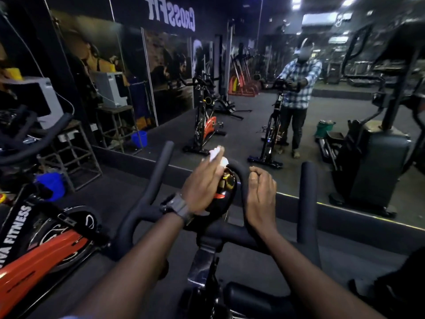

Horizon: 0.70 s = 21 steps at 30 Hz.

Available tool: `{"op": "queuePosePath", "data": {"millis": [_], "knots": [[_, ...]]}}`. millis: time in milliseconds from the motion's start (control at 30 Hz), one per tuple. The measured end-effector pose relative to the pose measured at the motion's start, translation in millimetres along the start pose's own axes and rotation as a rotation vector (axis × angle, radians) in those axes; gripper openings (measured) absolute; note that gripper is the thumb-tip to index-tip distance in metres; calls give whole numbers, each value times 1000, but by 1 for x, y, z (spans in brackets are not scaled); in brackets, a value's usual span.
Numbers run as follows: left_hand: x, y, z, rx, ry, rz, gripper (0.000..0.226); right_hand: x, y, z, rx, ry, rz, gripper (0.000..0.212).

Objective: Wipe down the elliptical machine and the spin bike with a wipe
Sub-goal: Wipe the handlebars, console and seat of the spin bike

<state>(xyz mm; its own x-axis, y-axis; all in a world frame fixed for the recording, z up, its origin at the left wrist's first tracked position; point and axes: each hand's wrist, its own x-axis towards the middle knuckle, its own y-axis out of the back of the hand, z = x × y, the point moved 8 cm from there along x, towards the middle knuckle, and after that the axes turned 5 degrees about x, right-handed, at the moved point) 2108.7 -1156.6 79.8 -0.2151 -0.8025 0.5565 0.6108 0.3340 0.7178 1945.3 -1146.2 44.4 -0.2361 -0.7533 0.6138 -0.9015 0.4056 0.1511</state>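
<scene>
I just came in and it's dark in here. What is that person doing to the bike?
A person is cleaning a spin bike in a gym, facing a big mirror. The left hand holds a white wipe against the shiny black and gold console in the middle of the handlebars. The right hand rests curled on the bar beside it. A red bike stands to the left.

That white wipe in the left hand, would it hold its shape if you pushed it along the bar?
Probably not. The crumpled white wipe bunches unevenly past the left hand, which suggests it is soft and floppy. It also looks light, since the fingertips alone hold it. It would likely drag and fold against the matte black handlebar rather than slide.
</scene>
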Motion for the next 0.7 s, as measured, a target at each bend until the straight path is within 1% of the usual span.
{"op": "queuePosePath", "data": {"millis": [67, 133, 200, 267, 300, 367, 400, 433, 467, 533, 600, 667, 700], "knots": [[12, 0, -22, -339, 196, -24, 46, -1, -1, 0, -23, -2, -6, 42], [11, -3, -26, -640, 305, -20, 34, -1, -1, 0, -45, -3, -12, 43], [2, -7, -27, -859, 388, 27, 27, -1, -3, -2, -67, 6, -16, 43], [-17, -17, -36, -1039, 571, 70, 30, -2, -5, -9, -98, 56, -32, 42], [-28, -27, -41, -1110, 694, 45, 35, -3, -7, -12, -113, 88, -48, 41], [-46, -40, -49, -1112, 907, -43, 44, -6, -12, -19, -144, 150, -91, 42], [-49, -42, -50, -1097, 964, -90, 46, -7, -14, -22, -166, 180, -109, 44], [-49, -42, -52, -1107, 995, -111, 46, -8, -16, -26, -189, 209, -130, 48], [-47, -39, -55, -1139, 997, -96, 46, -10, -18, -29, -212, 239, -151, 51], [-37, -29, -55, -1193, 917, -3, 44, -13, -21, -35, -239, 302, -185, 56], [-32, -20, -53, -1159, 828, 92, 36, -15, -24, -37, -255, 332, -216, 57], [-30, -17, -45, -1131, 774, 137, 31, -17, -26, -38, -267, 341, -230, 57], [-30, -18, -41, -1149, 791, 135, 31, -17, -27, -39, -269, 344, -231, 58]]}}
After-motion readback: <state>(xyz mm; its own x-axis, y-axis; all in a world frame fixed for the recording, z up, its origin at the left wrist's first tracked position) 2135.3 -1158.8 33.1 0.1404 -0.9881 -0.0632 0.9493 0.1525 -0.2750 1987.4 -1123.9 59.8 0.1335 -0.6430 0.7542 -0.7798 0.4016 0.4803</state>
